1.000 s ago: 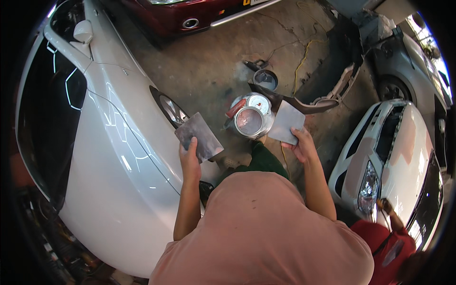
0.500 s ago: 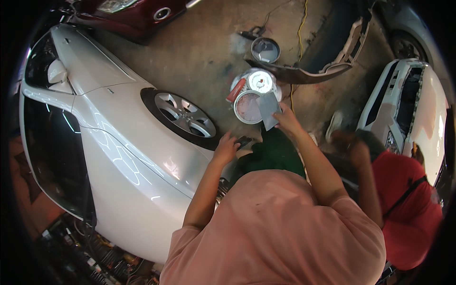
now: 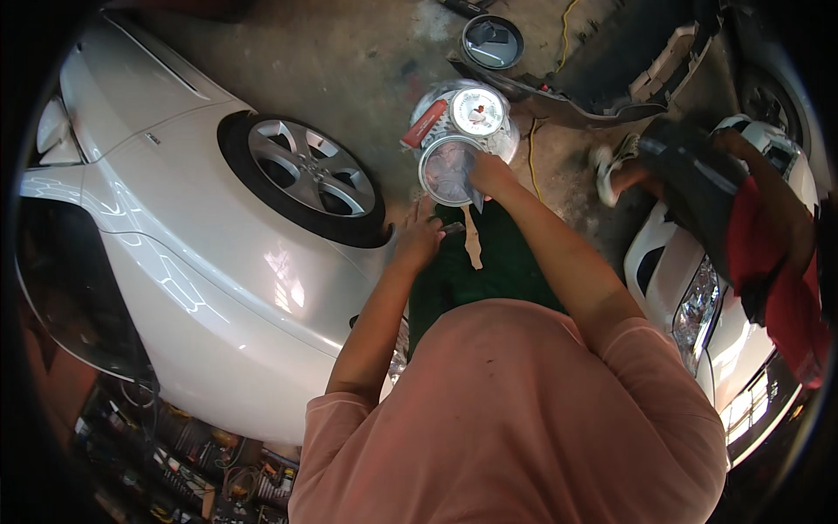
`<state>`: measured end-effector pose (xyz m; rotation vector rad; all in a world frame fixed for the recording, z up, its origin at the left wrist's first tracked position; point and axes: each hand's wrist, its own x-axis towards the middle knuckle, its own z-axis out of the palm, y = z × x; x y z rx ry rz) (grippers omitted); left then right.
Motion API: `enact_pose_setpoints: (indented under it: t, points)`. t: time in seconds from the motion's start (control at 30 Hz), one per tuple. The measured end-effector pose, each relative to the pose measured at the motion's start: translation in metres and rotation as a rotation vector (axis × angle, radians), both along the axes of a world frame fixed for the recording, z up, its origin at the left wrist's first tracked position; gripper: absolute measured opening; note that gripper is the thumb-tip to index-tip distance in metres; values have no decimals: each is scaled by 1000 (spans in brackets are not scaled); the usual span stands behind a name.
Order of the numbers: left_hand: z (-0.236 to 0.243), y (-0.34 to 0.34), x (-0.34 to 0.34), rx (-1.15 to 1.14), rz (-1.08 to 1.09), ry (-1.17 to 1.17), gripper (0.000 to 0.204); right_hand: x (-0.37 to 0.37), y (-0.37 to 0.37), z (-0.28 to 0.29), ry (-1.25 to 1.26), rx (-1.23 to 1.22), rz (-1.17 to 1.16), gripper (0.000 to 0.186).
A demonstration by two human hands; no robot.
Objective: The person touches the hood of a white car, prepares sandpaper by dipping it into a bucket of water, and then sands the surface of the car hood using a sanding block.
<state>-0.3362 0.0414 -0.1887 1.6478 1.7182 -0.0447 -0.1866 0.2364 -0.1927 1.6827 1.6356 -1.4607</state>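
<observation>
At upper centre, the right hand [image 3: 494, 176] grips a grey plate [image 3: 478, 202], probably light, stiff and best held by one edge; the left hand [image 3: 420, 239] clasps a second plate [image 3: 454, 228].

White car [image 3: 201, 262]: glossy, smooth paint with crisp reflections
Wheel [image 3: 311, 168]: matt black rubber tyre, metallic-looking spokes
Stand [image 3: 503, 145]: silvery, metal-looking
Tin at the stand's near edge [image 3: 422, 175]: shiny rim, metal or plastic unclear
Paste [image 3: 445, 162]: smooth, wet-looking
Grey plate [image 3: 477, 201]: flat, smooth
Loose bumper [image 3: 587, 113]: dull, dark, plastic-looking
Floor [image 3: 336, 65]: rough, matt, concrete-looking
Shirt [image 3: 506, 410]: matt pink cloth
Trousers [image 3: 506, 266]: matt green cloth
</observation>
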Motion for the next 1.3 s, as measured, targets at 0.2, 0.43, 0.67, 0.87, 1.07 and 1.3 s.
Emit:
enact_pose_setpoints:
  t: [0.2, 0.43, 0.67, 0.87, 1.07, 1.3]
  points:
    - [-4, -11, -3, 98, 54, -143, 20, -22, 12, -2, -156, -84, 110, 26]
    - [-20, -24, -7, 229, 46, -187, 18, -31, 8, -14, -213, -10, 152, 26]
    - [-26, -25, -12, 49, -26, -189, 16, -51, -1, -16, -258, 29, 82, 27]
    - [-27, -22, -17, 24, -69, -199, 17, -69, 6, -10, -374, -100, 33, 24]
    - [-29, -21, -20, 26, -65, -230, 16, -56, 0, -42, -326, -146, -111, 24]
    - [-29, -18, -22, 31, -100, -237, 13, -36, -23, -88, -159, -248, -813, 22]
